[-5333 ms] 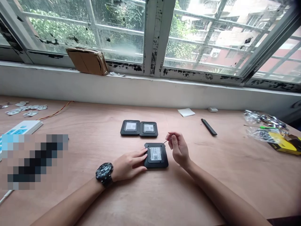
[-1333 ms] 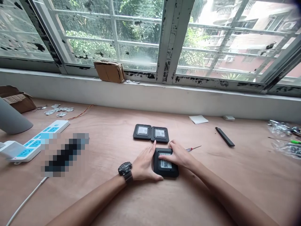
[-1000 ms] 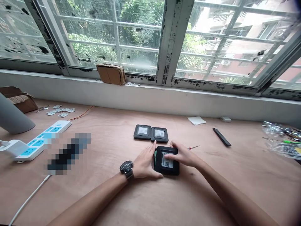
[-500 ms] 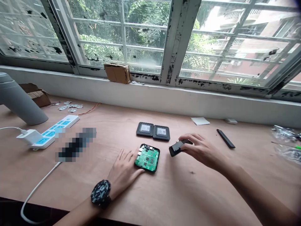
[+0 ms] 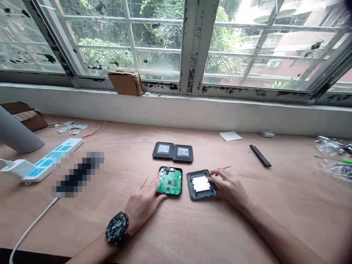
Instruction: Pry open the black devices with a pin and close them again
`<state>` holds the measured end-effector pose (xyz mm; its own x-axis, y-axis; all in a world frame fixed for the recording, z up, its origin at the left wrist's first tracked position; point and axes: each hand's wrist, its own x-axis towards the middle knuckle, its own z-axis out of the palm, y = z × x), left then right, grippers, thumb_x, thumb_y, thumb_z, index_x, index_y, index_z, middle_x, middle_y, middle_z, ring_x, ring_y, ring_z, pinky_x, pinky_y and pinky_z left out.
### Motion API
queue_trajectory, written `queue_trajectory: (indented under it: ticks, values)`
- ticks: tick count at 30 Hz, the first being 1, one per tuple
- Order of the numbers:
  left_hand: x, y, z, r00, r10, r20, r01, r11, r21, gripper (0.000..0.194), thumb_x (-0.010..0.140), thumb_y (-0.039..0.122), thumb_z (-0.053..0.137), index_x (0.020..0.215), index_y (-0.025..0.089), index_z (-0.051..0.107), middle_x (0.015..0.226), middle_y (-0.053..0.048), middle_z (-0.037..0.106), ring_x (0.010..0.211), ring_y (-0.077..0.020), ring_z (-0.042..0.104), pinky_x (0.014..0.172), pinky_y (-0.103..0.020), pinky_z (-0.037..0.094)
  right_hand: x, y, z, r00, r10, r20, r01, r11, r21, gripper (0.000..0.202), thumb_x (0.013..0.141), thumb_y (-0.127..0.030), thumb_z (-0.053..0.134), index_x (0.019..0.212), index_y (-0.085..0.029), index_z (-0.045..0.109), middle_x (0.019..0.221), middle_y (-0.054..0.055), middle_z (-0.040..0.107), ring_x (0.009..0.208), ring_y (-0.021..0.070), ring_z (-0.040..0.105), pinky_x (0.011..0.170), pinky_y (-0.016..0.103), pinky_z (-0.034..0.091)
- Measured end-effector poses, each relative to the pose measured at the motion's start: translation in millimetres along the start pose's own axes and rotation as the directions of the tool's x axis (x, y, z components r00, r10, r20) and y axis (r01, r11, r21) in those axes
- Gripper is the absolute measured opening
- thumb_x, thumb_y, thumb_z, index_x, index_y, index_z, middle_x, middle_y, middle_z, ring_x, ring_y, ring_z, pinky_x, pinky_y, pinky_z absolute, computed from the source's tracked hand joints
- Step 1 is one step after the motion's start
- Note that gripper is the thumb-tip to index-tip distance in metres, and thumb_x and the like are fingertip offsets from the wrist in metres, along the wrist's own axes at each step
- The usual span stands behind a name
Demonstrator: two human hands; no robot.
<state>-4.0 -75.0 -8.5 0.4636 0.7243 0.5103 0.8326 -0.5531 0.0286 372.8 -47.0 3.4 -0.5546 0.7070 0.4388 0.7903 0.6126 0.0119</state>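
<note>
A small black case with a green circuit board [image 5: 169,182] inside lies face up on the wooden table. My left hand [image 5: 143,201], wearing a black watch [image 5: 117,228], rests flat against its left side, fingers stretched out and thumb by the lower edge. To the right, a square black plastic cover [image 5: 194,194] lies inner side up, showing a white pad [image 5: 201,183] in its middle. My right hand [image 5: 227,185] grips this cover by its right edge. Behind those fingers a thin pointed thing [image 5: 227,167] sticks out; its other end is hidden.
Two black square covers with labels [image 5: 172,152] lie behind the board. A black bar [image 5: 260,156], white card [image 5: 230,136] and plastic bags [image 5: 330,146] are on the right. A white power strip [image 5: 55,160] and grey cylindrical object [image 5: 20,130] stand left.
My right hand has turned the black cover over and brought it down beside the circuit board, white pad now showing. My left hand stays by the case. The view has shifted slightly.
</note>
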Motion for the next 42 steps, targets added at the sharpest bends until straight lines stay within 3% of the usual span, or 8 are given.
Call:
queue_trajectory:
  ticks: [4,9,11,15,20,31,38,42]
  values:
    - [-0.9,-0.3,-5.7,0.998,0.063,0.027,-0.063,0.998,0.002,0.078,0.104,0.046,0.053,0.164,0.014,0.015,0.146,-0.014,0.057,0.124,-0.0316,0.064,0.111,-0.049,0.048,1.5,-3.1,-2.7,0.999,-0.006,0.051,0.002,0.996,0.086,0.034,0.094,-0.007,0.055,0.114,-0.029,0.071,0.121,0.009,0.065,0.102,0.0261,0.064,0.087,0.042,0.056]
    - [-7.7,-33.5,-15.0,0.982,0.128,0.14,-0.124,0.992,-0.036,0.087,0.101,0.053,0.055,0.165,0.02,0.006,0.156,-0.012,0.045,0.139,-0.032,0.051,0.123,-0.055,0.03,-1.4,0.7,-14.8,0.989,0.109,0.104,-0.133,0.957,0.259,0.029,0.102,-0.025,0.051,0.125,-0.031,0.066,0.133,0.01,0.06,0.112,0.0262,0.065,0.095,0.044,0.056]
    - [-10.5,-50.6,-17.5,0.962,0.132,0.239,-0.122,0.991,-0.057,0.093,0.097,0.062,0.056,0.165,0.022,0.007,0.162,-0.011,0.035,0.147,-0.0347,0.038,0.124,-0.057,0.026,-3.0,5.7,-19.0,0.979,0.141,0.15,-0.18,0.94,0.289,0.046,0.098,-0.039,0.06,0.143,-0.031,0.053,0.145,0.01,0.054,0.127,0.0297,0.058,0.104,0.048,0.053]
    - [-15.6,-70.6,-17.6,0.917,0.097,0.386,-0.073,0.994,-0.076,0.092,0.096,0.067,0.053,0.164,0.027,0.008,0.167,-0.009,0.019,0.153,-0.0354,0.025,0.123,-0.056,0.025,-4.7,14.1,-16.9,0.963,0.076,0.257,-0.154,0.943,0.296,0.114,0.075,-0.068,0.076,0.163,-0.025,0.017,0.165,0.013,0.032,0.151,0.0382,0.029,0.123,0.058,0.029]
    - [-18.1,-72.6,-14.2,0.916,0.09,0.392,-0.058,0.994,-0.091,0.088,0.096,0.066,0.052,0.164,0.029,0.01,0.168,-0.008,0.017,0.154,-0.0344,0.023,0.124,-0.056,0.022,-3.9,11.7,-3.9,0.938,0.032,0.345,-0.134,0.952,0.276,0.135,0.064,-0.081,0.075,0.165,-0.02,0.009,0.168,0.015,0.023,0.155,0.0409,0.013,0.127,0.058,0.015]
    - [-11.7,-73.0,-17.8,0.921,0.088,0.379,-0.022,0.984,-0.175,0.09,0.093,0.067,0.058,0.163,0.029,0.017,0.166,-0.008,0.022,0.152,-0.0346,0.027,0.123,-0.055,0.026,4.2,7.2,-4.9,0.949,-0.001,0.315,-0.087,0.96,0.266,0.135,0.063,-0.081,0.076,0.164,-0.018,0.012,0.166,0.018,0.027,0.155,0.0429,0.014,0.126,0.064,0.013]
    - [42.3,-91.5,-6.8,0.844,0.153,0.513,0.08,0.912,-0.403,0.113,0.075,0.071,0.076,0.162,0.025,0.021,0.165,-0.014,0.023,0.154,-0.0359,0.019,0.123,-0.056,0.024,14.2,-4.4,-10.8,0.961,0.014,0.275,-0.114,0.929,0.351,0.115,0.071,-0.062,0.08,0.161,-0.016,0.025,0.159,0.021,0.04,0.149,0.0422,0.032,0.125,0.064,0.014]
    - [69.6,-77.8,7.9,0.824,0.248,0.51,0.044,0.869,-0.493,0.115,0.071,0.069,0.081,0.161,0.026,0.025,0.164,-0.016,0.026,0.154,-0.0371,0.016,0.123,-0.061,0.014,4.2,1.4,-18.6,0.977,0.119,0.175,-0.189,0.865,0.466,0.11,0.075,-0.049,0.079,0.161,-0.02,0.018,0.152,0.019,0.047,0.144,0.0397,0.04,0.123,0.063,0.022]
